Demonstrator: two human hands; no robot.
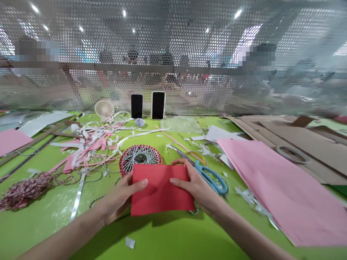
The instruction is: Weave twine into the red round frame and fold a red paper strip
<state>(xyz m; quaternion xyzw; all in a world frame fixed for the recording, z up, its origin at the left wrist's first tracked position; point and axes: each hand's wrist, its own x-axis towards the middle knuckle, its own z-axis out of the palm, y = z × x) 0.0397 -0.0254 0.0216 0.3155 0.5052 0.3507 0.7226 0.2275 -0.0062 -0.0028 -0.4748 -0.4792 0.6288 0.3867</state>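
While the left hand [121, 198] and right hand [197, 189] clasp the side edges of a red paper sheet [159, 191], each thumb rests on its face, with the other fingers curled round the edge and partly hidden, clamping it over the green table [40, 231]. Just beyond the sheet and partly under it sits a round red-and-white twine netting [139, 158], blue-handled scissors [213, 180] lie just right of it, and a tangled twine bundle [25, 191] lies well left of it

Left hand [119, 198], right hand [196, 187]: slender, long fingers; forearms [65, 234] bare.
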